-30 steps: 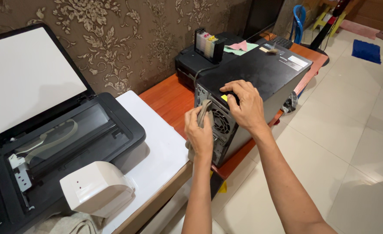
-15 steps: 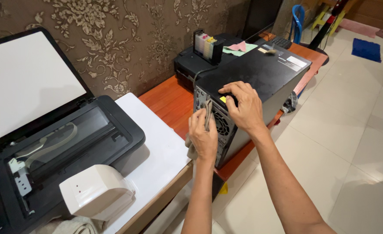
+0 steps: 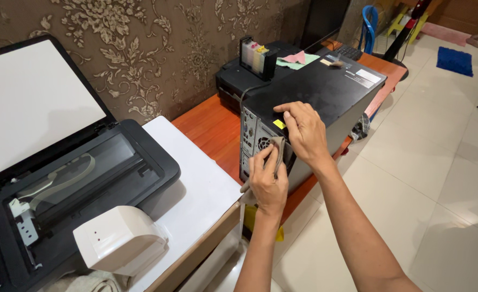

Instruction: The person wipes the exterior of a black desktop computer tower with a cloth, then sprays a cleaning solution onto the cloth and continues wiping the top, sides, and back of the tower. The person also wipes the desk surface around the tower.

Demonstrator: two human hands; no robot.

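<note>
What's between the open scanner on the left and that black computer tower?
In the head view, the white tabletop and a bare strip of orange desk lie between the scanner and the computer tower.

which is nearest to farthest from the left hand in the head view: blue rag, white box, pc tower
1. pc tower: touching the left hand, just ahead.
2. white box: lower left, on the white table.
3. blue rag: far upper right, on the floor.
</note>
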